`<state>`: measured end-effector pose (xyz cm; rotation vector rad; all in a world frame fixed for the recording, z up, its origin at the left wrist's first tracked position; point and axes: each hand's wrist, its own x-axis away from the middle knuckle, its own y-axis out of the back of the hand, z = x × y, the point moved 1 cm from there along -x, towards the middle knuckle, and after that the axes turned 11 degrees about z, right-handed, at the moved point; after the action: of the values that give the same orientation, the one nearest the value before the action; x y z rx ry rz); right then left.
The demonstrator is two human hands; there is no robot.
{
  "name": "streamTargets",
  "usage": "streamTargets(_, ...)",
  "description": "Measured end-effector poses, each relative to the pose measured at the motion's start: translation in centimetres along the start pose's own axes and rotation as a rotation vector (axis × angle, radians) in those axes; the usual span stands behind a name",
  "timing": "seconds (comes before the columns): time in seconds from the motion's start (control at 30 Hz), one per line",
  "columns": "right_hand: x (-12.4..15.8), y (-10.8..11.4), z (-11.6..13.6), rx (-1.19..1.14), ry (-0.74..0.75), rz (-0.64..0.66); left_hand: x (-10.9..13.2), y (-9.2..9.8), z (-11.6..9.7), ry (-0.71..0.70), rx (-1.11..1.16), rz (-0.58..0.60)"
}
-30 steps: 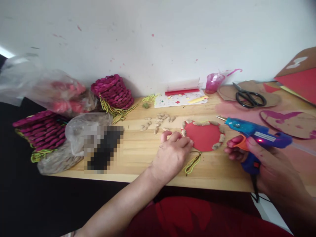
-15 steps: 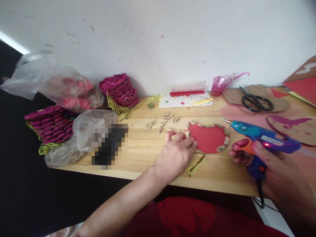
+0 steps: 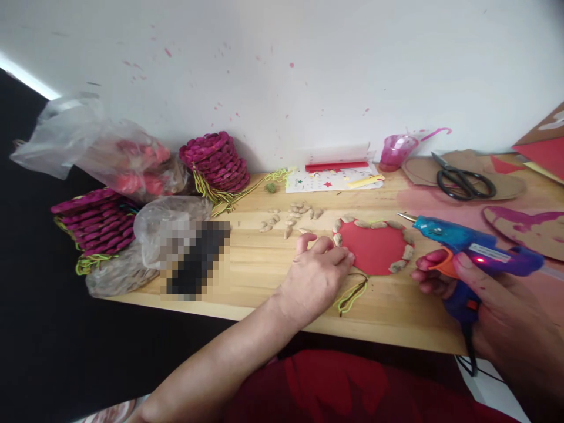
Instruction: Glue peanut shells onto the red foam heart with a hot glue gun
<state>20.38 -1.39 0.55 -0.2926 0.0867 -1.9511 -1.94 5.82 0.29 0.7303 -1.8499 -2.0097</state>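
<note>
A red rounded cutout (image 3: 373, 249) lies on the wooden table, with tan peanut shells (image 3: 399, 266) along much of its edge. My left hand (image 3: 315, 273) rests at the cutout's left edge, its fingers bent and pressed down there. Whatever is under those fingertips is hidden. In my right hand (image 3: 493, 294) is a blue glue gun (image 3: 456, 232) with an orange trigger and a lit red light. Its metal nozzle points left, above the table and apart from the cutout. Loose peanut shells (image 3: 291, 220) are scattered beyond my left hand.
A looped yellow-green and brown thread (image 3: 352, 296) lies near the front edge. Black-handled scissors (image 3: 465, 182) rest on cardboard pieces at the back right, near a pink-stained cup (image 3: 396, 151). Purple woven pieces (image 3: 215, 161) and plastic bags (image 3: 171, 220) crowd the left. A power cord hangs from the glue gun.
The whole view has shifted slightly, with things appearing a little further right. Both hands keep nearly the same pose: the left at the cutout's edge, the right around the glue gun.
</note>
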Motion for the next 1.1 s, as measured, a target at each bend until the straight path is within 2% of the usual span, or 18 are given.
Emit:
streamTargets(0.1, 0.07, -0.29, 0.18, -0.017, -0.048, -0.008, 0.00, -0.07, 0.00, -0.001, -0.002, 0.003)
streamTargets(0.3, 0.17, -0.58, 0.59, 0.043, 0.009, 0.007, -0.09, 0.01, 0.00, 0.000, 0.000, 0.002)
streamTargets(1.1, 0.32, -0.86, 0.99, 0.020, -0.051, -0.053, -0.06, -0.05, 0.07, -0.006, 0.032, -0.013)
